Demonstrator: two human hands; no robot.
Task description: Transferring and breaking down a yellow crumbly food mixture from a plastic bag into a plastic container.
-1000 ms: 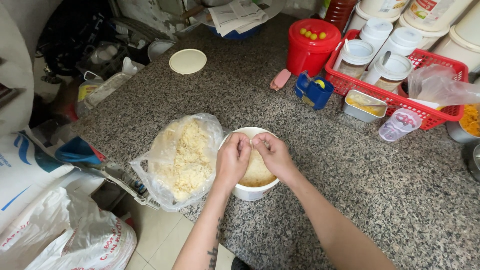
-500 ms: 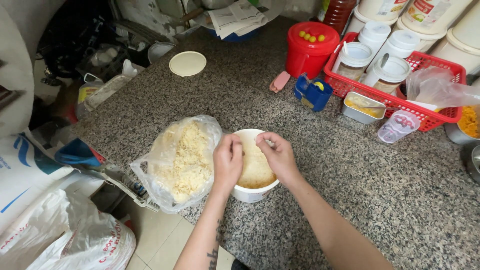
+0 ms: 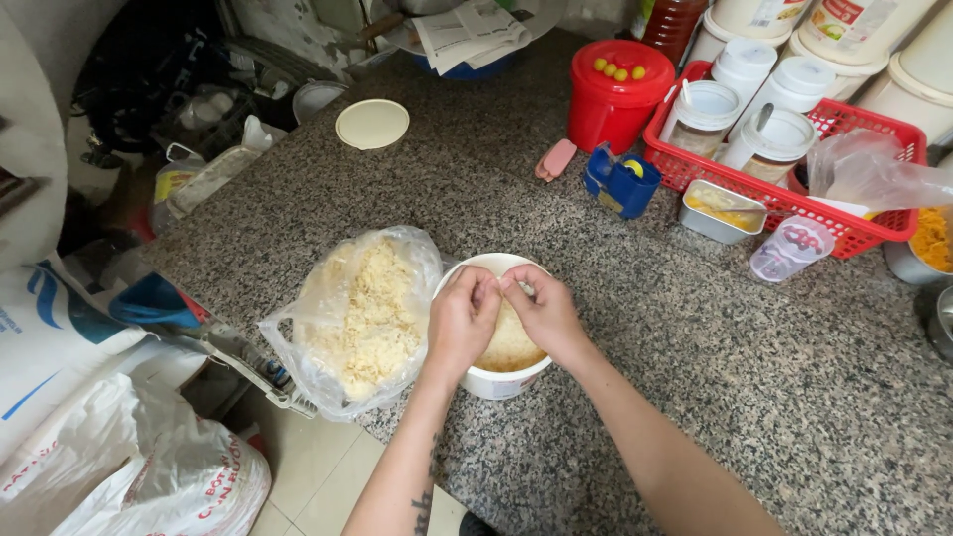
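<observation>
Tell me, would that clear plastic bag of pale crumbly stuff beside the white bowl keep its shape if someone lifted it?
Probably not. The plastic bag is thin and crinkled and slumps flat on the granite counter, so it would likely sag. Its mouth looks open, so loose crumbs might spill if tilted. It looks well filled, so perhaps fairly heavy for such thin film.

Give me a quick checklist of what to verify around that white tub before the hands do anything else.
1. Both hands over the tub: ok; left hand and right hand meet fingertip to fingertip above the white tub.
2. Tub upright on the granite counter: ok.
3. Tub clear of the counter edge: not ok; it stands close to it.
4. Plastic bag of crumbly yellow food beside the tub: ok, though it overhangs the edge.
5. Round lid within sight: ok, lying apart at the counter's far side.
6. What the fingers pinch: cannot tell.
</observation>
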